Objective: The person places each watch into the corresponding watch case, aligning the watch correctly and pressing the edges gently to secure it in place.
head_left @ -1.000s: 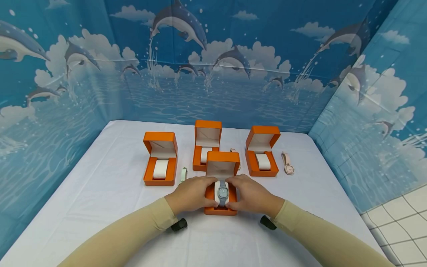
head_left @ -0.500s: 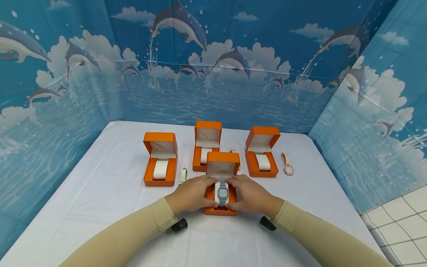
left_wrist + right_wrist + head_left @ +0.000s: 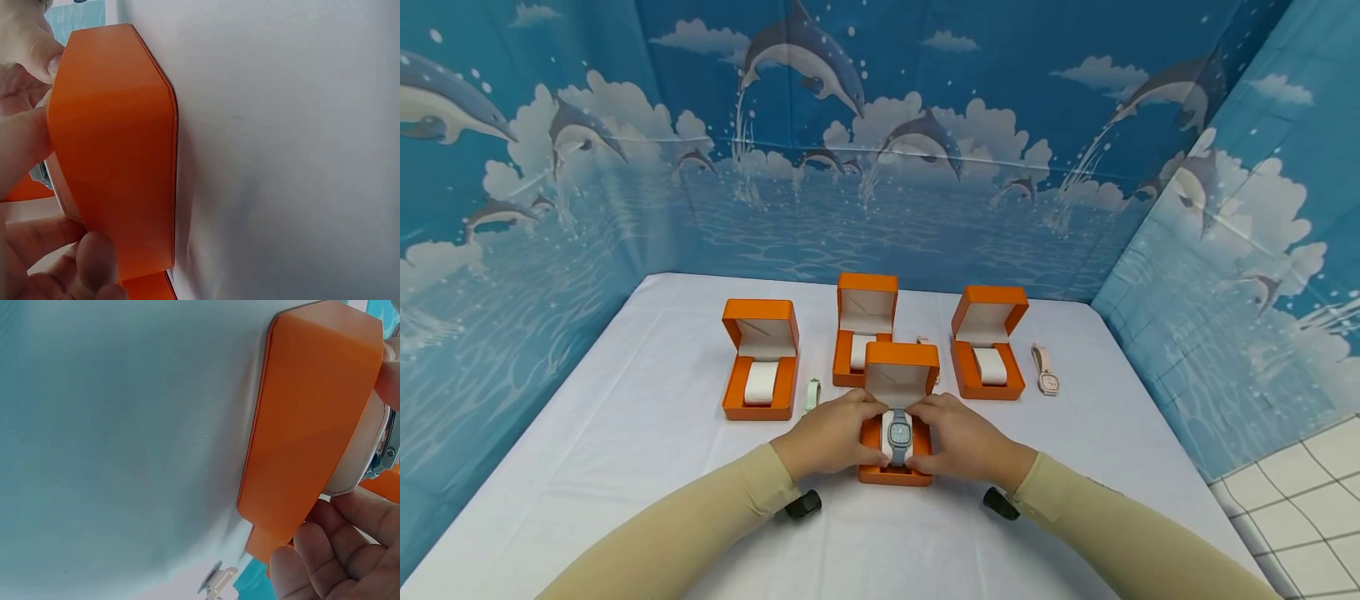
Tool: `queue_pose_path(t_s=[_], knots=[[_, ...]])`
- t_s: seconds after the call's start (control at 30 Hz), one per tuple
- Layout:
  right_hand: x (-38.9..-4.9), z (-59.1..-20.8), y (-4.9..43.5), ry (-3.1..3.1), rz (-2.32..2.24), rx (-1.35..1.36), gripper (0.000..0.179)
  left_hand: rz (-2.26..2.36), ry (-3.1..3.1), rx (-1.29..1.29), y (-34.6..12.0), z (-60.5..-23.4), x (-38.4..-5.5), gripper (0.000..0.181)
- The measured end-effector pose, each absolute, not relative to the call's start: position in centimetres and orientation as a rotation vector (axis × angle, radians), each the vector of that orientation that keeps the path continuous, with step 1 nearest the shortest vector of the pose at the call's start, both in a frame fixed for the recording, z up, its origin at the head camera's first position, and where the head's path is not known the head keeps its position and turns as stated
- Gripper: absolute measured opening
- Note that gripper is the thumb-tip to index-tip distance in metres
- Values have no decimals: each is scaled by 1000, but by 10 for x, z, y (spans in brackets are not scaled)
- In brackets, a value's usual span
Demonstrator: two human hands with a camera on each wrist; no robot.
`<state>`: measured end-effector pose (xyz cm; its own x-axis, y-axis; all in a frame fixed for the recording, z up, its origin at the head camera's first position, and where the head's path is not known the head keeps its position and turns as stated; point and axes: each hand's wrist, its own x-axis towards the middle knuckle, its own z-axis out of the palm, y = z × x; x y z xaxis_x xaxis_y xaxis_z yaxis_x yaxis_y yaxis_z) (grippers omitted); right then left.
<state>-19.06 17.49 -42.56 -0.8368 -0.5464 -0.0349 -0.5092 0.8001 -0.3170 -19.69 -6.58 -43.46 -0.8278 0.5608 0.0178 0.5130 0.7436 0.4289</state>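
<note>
A grey-blue wristwatch (image 3: 899, 435) is wrapped round a white watch cushion (image 3: 887, 433) in the nearest orange watch box (image 3: 901, 354), whose lid stands up. My left hand (image 3: 829, 435) holds the cushion's left side, thumb at the near end and index finger at the far end. From the other side my right hand (image 3: 967, 437) grips it the same way. In the right wrist view the cushion (image 3: 357, 456) shows a little above the wall of the box (image 3: 306, 419). The left wrist view has the box wall (image 3: 119, 137) hiding most of the cushion.
Three more open orange boxes with white cushions stand behind: left (image 3: 758, 308), middle (image 3: 867, 282) and right (image 3: 996, 295). A pale green watch (image 3: 812, 393) lies by the left box, partly behind my left hand. A pink watch (image 3: 1048, 381) lies at right.
</note>
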Motion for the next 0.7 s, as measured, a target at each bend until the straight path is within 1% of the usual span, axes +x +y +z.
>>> queue_pose_path(t_s=[0.2,0.43,0.7], knots=[[-190,-425,175,2861,-448,-852,68,605,2840,886,-67,-436,-196,74],[-192,-426,175,2859,-425,-868,69,655,2840,899,-67,-435,-195,66],[-191,-425,176,2858,-401,-860,68,595,2845,900,-68,-437,-197,68]])
